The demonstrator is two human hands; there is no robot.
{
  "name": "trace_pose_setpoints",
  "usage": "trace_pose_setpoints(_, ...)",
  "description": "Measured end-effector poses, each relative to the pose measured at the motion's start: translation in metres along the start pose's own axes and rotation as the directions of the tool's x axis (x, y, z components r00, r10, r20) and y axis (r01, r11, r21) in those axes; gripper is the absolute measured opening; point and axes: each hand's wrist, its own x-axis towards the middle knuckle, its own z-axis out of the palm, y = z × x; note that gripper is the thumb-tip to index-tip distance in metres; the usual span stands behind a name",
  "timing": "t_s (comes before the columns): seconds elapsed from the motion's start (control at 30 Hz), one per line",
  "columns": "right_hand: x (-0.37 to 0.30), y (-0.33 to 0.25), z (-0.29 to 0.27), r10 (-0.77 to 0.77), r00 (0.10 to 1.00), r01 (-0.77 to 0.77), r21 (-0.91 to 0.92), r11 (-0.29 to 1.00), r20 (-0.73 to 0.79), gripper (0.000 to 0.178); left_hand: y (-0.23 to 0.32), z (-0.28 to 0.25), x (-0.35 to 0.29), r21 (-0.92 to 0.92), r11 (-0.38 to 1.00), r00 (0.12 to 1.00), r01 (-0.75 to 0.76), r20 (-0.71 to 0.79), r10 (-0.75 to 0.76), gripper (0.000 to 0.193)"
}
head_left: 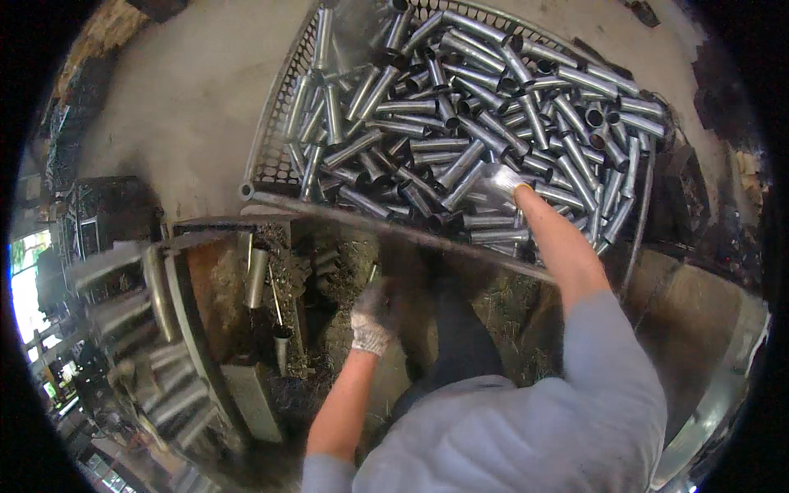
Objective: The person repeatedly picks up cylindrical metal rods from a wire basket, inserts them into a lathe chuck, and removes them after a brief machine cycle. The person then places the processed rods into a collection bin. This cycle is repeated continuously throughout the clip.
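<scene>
A large mesh basket (261,156) full of short shiny metal tubes (460,160) fills the upper middle and right. Reaching over its near rim, my right hand (497,182) in a pale glove is down on the tubes. Motion blurs its fingers, so its grip does not show. Lower and to the left, outside the basket, is my left hand (374,320) in a grey-white knit glove with a dark palm. Its fingers look curled, and a thin bright bit pokes up beyond them. What it belongs to is hidden.
On the left, a machine bench (271,403) has tubes lying on it, including an upright-looking one (256,279) and a long one (160,296). Metal shavings (329,287) litter the middle. A curved metal sheet (719,394) stands at the right. The basket's rail (394,234) crosses in front.
</scene>
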Motion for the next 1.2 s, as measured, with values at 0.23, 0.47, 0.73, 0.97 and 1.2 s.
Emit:
trace_pose_setpoints(0.23, 0.114, 0.002, 0.071, 0.344, 0.923, -0.353, -0.022, 0.936, -0.171, 0.037, 0.022, 0.019, 0.120, -0.098, 0.995, 1.000, 0.028, 0.004, -0.027, 0.022)
trace_pose_setpoints(0.47, 0.079, -0.036, 0.043, 0.050, 0.994, -0.050, -0.006, 0.999, 0.094, 0.051, 0.029, 0.029, 0.160, -0.102, 0.989, 0.991, 0.110, 0.093, -0.101, 0.019)
trace_pose_setpoints(0.73, 0.135, 0.045, -0.020, 0.192, 0.943, -0.330, -0.692, 0.642, -0.272, 0.027, 0.001, 0.046, 0.173, -0.155, 0.979, 0.980, 0.131, 0.168, -0.104, 0.029)
trace_pose_setpoints(0.97, 0.034, -0.018, -0.035, 0.391, 0.831, -0.526, 0.788, 0.320, 0.396, 0.056, -0.001, 0.103, 0.211, -0.672, 0.196, 0.681, 0.714, 0.600, -0.420, 0.058)
trace_pose_setpoints(1.2, -0.004, -0.004, -0.016, 0.166, 0.963, -0.267, 0.815, 0.515, 0.211, 0.034, 0.029, 0.133, 0.242, -0.643, -0.355, 0.493, 0.678, 0.757, -0.429, 0.025)
